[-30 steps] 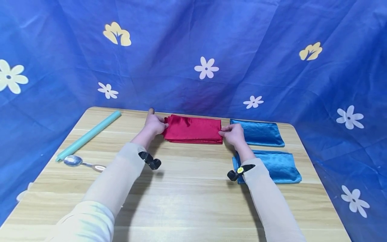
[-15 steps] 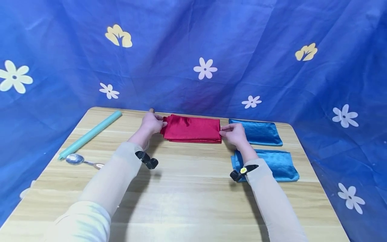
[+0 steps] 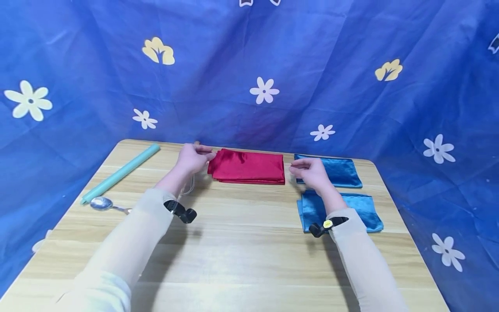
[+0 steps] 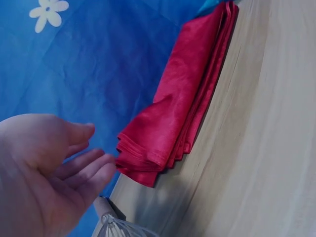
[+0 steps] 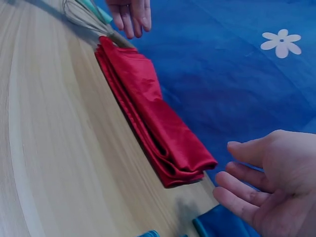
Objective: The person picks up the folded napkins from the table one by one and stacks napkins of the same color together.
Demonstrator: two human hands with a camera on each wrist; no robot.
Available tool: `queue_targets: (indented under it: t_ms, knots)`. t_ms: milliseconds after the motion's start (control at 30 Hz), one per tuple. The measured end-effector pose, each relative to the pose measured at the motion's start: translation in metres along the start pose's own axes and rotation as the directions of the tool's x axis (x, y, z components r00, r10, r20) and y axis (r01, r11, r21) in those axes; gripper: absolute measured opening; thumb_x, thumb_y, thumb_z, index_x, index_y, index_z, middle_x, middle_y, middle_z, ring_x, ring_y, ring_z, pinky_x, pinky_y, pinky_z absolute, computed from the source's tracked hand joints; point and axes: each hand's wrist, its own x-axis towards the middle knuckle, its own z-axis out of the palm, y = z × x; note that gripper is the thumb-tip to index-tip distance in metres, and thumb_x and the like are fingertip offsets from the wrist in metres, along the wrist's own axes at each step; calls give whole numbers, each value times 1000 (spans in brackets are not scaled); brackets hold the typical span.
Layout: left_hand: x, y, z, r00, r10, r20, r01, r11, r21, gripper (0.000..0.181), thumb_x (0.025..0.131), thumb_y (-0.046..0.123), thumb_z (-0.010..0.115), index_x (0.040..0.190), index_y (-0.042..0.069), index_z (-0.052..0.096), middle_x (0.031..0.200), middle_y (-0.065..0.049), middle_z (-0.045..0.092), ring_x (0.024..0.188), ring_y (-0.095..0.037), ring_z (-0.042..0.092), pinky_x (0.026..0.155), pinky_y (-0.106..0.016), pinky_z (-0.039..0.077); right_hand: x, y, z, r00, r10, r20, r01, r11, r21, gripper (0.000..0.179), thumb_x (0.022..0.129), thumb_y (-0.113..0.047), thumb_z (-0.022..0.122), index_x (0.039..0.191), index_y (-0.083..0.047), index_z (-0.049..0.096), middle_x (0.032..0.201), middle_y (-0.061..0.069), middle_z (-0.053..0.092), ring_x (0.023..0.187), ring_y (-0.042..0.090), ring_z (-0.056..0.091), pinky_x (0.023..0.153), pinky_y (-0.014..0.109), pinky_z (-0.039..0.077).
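A folded red satin cloth (image 3: 249,167) lies flat near the table's back edge, its layered edges showing in both wrist views. By its left end is my left hand (image 3: 192,158), fingers loosely extended; in the left wrist view the fingertips (image 4: 106,165) come right up to the cloth's corner. My right hand (image 3: 313,172) hovers off the cloth's right end, holding nothing, with a gap visible between fingers and fabric. Beneath and beside my left hand is a wire whisk (image 4: 123,226), mostly hidden by that hand in the head view.
Two folded blue satin cloths, a rear one (image 3: 341,172) and a front one (image 3: 351,212), lie on the right, partly behind my right hand and forearm. At left are a teal roll (image 3: 121,173) and a spoon (image 3: 102,203). A blue flowered curtain hangs behind the wooden table (image 3: 241,251).
Both hands have let go of the red cloth's ends. The right hand has moved right and the left hand slightly left, uncovering some whisk wires. The cloth stays in place.
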Motion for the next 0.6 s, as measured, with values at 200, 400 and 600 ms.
queue_targets:
  t_ms: [200, 400, 600]
  knots:
    - [-17, 1, 1, 998, 49, 31, -46, 994, -95, 39, 100, 18, 76, 133, -3, 70, 128, -24, 70, 110, -36, 72, 79, -25, 60, -13, 0, -14, 999, 2, 43, -2, 1000, 15, 36, 102, -16, 74, 130, 6, 69, 123, 21, 73, 115, 42, 69, 96, 52, 57]
    - [-30, 7, 6, 995, 73, 61, -60, 979, -195, 45, 100, 15, 76, 137, -7, 66, 166, -26, 33, 113, -33, 72, 89, -34, 60, -29, -2, -28, 993, 34, 111, -37, 999, 22, 42, 103, -23, 73, 137, 1, 66, 135, 24, 67, 123, 43, 65, 103, 57, 52]
    - [-38, 18, 16, 992, 93, 89, -68, 967, -244, 44, 100, 15, 76, 138, -6, 66, 166, -26, 33, 116, -33, 71, 92, -38, 59, -42, -8, -45, 995, 12, 95, -16, 999, 34, 46, 102, -27, 75, 139, -1, 66, 138, 24, 65, 125, 43, 63, 104, 60, 50]
